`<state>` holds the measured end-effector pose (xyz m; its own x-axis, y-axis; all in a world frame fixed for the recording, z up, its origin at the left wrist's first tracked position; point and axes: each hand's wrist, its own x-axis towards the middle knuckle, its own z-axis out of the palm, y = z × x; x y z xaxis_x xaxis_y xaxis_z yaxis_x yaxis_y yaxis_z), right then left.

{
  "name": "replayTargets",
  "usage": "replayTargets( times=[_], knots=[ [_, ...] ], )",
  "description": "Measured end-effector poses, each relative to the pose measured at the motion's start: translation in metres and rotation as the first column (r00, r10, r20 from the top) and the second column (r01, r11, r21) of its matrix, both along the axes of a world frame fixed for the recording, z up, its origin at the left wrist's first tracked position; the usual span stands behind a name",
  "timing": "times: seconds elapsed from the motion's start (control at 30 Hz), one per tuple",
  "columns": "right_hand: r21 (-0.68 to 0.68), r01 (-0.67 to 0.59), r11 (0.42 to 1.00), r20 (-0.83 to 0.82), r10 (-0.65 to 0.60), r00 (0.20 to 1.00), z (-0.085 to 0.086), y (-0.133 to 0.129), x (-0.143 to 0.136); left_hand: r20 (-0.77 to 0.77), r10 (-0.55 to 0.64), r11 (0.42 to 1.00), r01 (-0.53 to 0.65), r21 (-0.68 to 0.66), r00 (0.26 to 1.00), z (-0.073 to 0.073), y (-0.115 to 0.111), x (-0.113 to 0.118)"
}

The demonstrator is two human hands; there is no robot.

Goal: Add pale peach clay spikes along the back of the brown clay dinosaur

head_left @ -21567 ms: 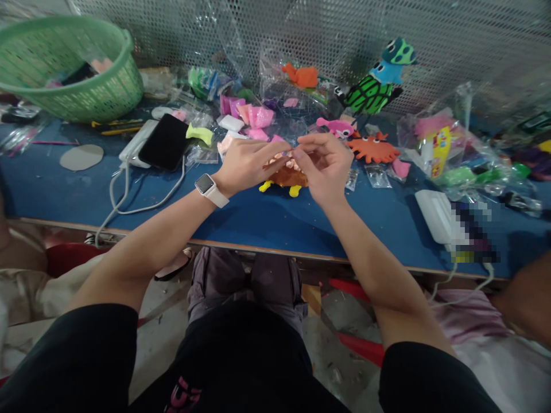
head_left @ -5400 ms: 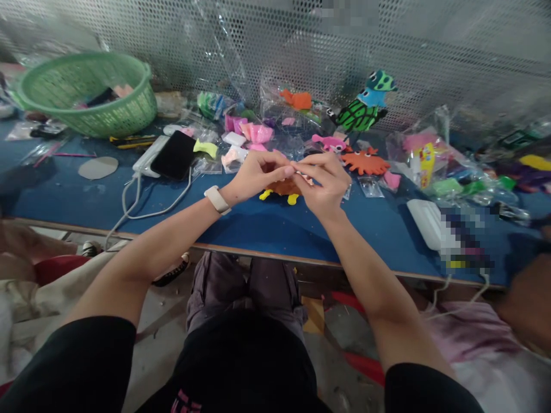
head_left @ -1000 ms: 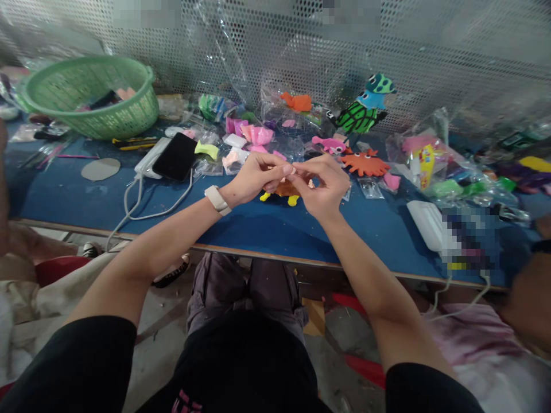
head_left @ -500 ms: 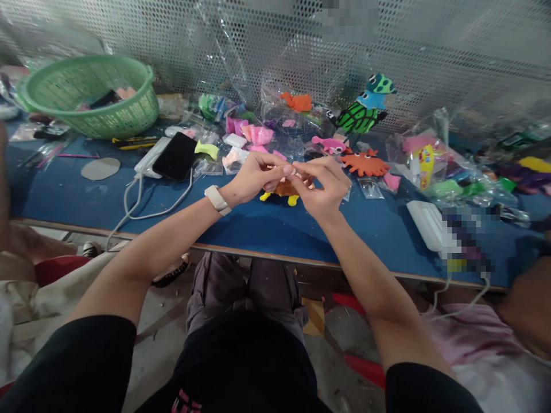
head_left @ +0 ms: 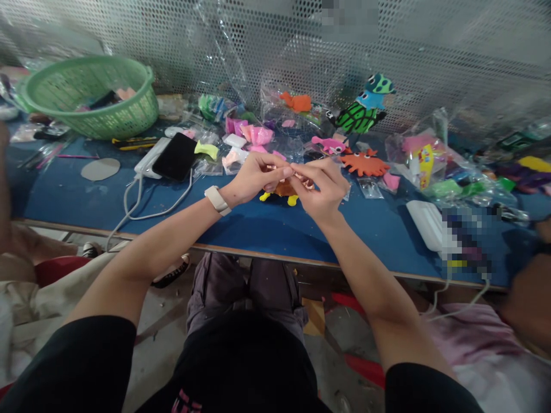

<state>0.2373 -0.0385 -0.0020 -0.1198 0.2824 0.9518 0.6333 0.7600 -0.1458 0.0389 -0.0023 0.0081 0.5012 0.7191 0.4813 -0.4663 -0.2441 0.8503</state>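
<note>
My left hand [head_left: 253, 177] and my right hand [head_left: 321, 184] meet fingertip to fingertip above the blue table [head_left: 258, 229]. Both are closed in a pinch; whatever small thing lies between the fingertips is hidden now. Just beneath them is a brown clay figure [head_left: 284, 188] with yellow feet, partly covered by my fingers. Right of my right hand lies an orange clay crab [head_left: 365, 163], with a pink clay fish [head_left: 328, 144] behind it. Bags of pink clay [head_left: 260, 135] lie beyond my left hand.
A green basket [head_left: 90, 123] stands at the back left, near a black phone [head_left: 175, 156] on a white power bank with a cable. A clay turtle stack [head_left: 359, 117] leans at the perforated metal screen [head_left: 172, 34]. People sit close on both sides.
The right fingertips have closed in against the left thumb and finger. A small pale bit seen between them before is now covered. The rest looks the same.
</note>
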Motion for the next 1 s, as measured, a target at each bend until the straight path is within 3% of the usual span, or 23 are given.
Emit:
replayTargets(
  times=[0.2, 0.47, 0.63, 0.7, 0.83, 1.0],
  knots=[
    [-0.083, -0.017, 0.996, -0.005, 0.016, 1.000, -0.001, 0.000, 0.000, -0.037, 0.014, 1.000, -0.014, 0.008, 0.999, -0.003, 0.001, -0.001],
    [0.120, 0.014, 0.993, 0.051, -0.021, 0.999, 0.004, -0.004, -0.004, -0.065, -0.027, 1.000, 0.028, 0.002, 0.998, -0.003, -0.001, -0.002],
    [0.178, 0.101, 0.979, 0.076, -0.116, 0.990, 0.005, -0.005, -0.006, -0.114, 0.084, 0.991, -0.071, 0.110, 0.990, -0.002, -0.003, -0.002],
    [0.199, 0.136, 0.971, 0.082, -0.155, 0.984, 0.005, -0.004, -0.006, -0.116, 0.230, 0.951, -0.198, 0.237, 0.966, -0.001, -0.005, -0.001],
    [0.237, 0.159, 0.958, 0.121, -0.192, 0.974, 0.005, -0.002, -0.003, -0.075, 0.525, 0.765, -0.431, 0.478, 0.848, 0.000, -0.012, 0.000],
    [0.249, 0.182, 0.951, 0.147, -0.223, 0.964, 0.006, -0.002, -0.003, -0.011, 0.646, 0.621, -0.518, 0.588, 0.763, 0.000, -0.015, 0.002]
  ],
)
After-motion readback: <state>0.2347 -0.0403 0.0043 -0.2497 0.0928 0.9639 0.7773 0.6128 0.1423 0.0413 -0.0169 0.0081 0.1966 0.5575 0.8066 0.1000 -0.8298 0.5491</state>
